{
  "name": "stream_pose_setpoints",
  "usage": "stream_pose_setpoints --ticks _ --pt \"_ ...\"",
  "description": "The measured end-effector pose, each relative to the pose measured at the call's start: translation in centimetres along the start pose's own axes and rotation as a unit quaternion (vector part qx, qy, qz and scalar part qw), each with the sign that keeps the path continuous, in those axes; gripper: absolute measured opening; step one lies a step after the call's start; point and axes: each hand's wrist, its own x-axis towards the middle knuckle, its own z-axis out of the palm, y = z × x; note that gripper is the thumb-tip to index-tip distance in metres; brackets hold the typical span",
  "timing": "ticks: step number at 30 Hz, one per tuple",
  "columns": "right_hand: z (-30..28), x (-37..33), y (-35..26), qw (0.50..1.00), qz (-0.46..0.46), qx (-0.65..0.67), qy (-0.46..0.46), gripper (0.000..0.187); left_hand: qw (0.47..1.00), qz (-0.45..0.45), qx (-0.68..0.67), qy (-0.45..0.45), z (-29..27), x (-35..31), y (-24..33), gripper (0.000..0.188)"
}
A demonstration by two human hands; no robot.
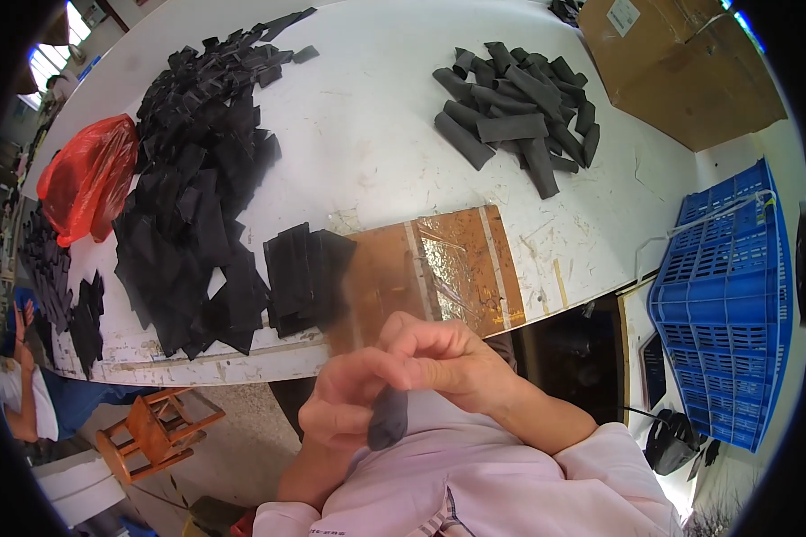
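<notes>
Piece of black material (388, 422) is pinched between left hand (342, 398) and right hand (452, 362), just nearside of the brown board (383, 273); black strips (297, 277) stack at its left, black tubes (515, 125) beyond it

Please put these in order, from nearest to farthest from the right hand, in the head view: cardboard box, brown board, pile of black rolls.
1. Brown board: just ahead.
2. Pile of black rolls: farther ahead, slightly right.
3. Cardboard box: farther right, beyond the pile.

Head-worn fisheye, looking down, close above fingers (437, 338)
</notes>
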Motion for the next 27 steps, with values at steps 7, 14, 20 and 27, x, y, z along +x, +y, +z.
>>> stream_pose_setpoints --ticks 7,14,20,27 --pt "-0.2 0.5 -1.4 0.889 -0.231 -0.378 0.117 0.009 0.900 0.120 0.370 0.196 3.2 1.1 -1.4 0.026" --pt "2.6 1.2 -6.9 0.754 -0.317 -0.561 0.131 0.010 0.876 0.249 0.385 0.152 4.7 3.2 0.5 0.016" --pt "4.5 2.8 -11.7 0.953 -0.058 -0.287 0.085 0.023 0.989 0.043 -0.128 -0.056 4.6 6.1 4.0 0.024" --pt "-4.1 3.5 -5.6 0.984 0.122 -0.074 0.103 0.022 0.929 -0.061 -0.359 0.068 -2.4 7.6 0.5 0.036"
